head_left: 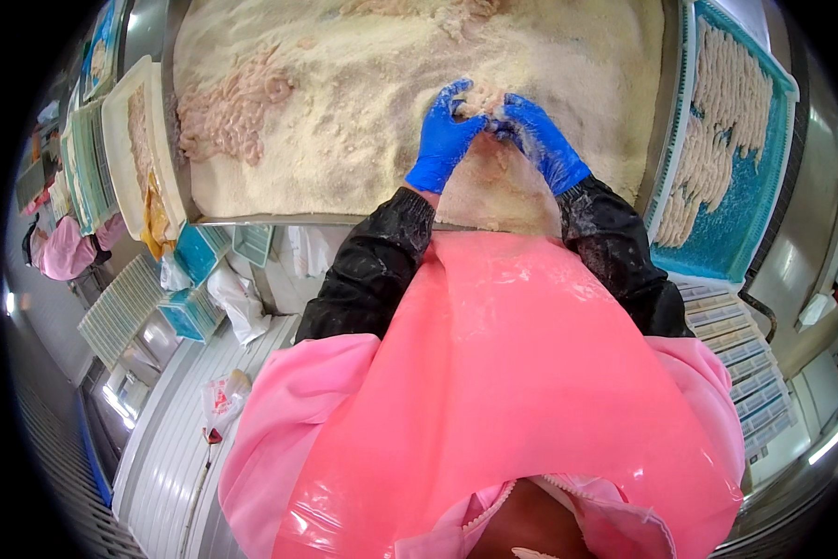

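my left hand (444, 137) and right hand (537, 140), in blue gloves, pinch a crumb-coated strip (482, 104) together at upper centre, over the grainy breadcrumb bed (344, 102).

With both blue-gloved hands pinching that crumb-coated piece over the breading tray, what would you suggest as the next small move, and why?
Probably carry the small crumb-coated piece rightward to the teal mesh tray. The left hand and right hand hold it together just above the pale crumb bed, it looks fully coated, and similar coated strips already lie in rows there, with bare mesh below them.
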`<state>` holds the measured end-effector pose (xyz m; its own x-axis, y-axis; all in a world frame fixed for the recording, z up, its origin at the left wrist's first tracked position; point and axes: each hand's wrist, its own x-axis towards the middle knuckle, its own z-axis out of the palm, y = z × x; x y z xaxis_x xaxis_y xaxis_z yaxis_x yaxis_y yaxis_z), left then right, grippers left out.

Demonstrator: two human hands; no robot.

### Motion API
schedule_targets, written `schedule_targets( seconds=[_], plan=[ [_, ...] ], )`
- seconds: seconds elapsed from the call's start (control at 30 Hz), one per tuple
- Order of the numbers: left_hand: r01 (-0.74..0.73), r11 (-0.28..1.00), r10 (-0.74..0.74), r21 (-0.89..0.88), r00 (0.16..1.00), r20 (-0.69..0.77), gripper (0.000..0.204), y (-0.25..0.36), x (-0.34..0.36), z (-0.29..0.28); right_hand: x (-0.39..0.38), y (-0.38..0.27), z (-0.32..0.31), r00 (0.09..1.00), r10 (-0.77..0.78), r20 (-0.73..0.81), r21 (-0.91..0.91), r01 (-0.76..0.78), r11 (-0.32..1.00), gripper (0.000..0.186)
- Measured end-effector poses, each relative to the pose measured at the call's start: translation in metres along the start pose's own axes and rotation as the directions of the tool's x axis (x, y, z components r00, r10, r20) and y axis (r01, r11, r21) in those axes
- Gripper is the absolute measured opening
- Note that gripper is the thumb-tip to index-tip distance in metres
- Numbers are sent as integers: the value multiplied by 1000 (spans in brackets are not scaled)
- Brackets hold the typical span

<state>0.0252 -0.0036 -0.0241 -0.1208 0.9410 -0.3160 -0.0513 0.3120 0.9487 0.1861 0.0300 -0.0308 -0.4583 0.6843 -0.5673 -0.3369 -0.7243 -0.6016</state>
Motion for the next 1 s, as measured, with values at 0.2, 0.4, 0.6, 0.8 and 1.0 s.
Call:
schedule_targets(
  seconds=[0.2, 0.4, 0.6, 0.8, 1.0],
  plan=[
    [43, 998, -38, -43, 993, 107, 46, -4, 4, -9, 6, -4, -3, 999, 47, -16, -260, -50, 964, 12],
    [76, 982, -60, -173, 994, 95, 36, -8, 7, -8, 9, 4, -9, 999, 30, 12, -134, -29, 991, 13],
    [275, 947, -273, -165, 961, 35, 39, 1, 7, -8, 2, 13, -6, 990, -124, 65, 24, 122, 992, 17],
    [362, 847, -334, -389, 932, 140, 39, 14, -3, -22, -6, -37, -27, 950, -288, -120, -472, 201, 859, 46],
    [296, 895, -271, -334, 955, 121, 41, 14, -17, -32, -20, -7, -2, 885, -461, -63, -709, 286, 645, 33]
  ],
)
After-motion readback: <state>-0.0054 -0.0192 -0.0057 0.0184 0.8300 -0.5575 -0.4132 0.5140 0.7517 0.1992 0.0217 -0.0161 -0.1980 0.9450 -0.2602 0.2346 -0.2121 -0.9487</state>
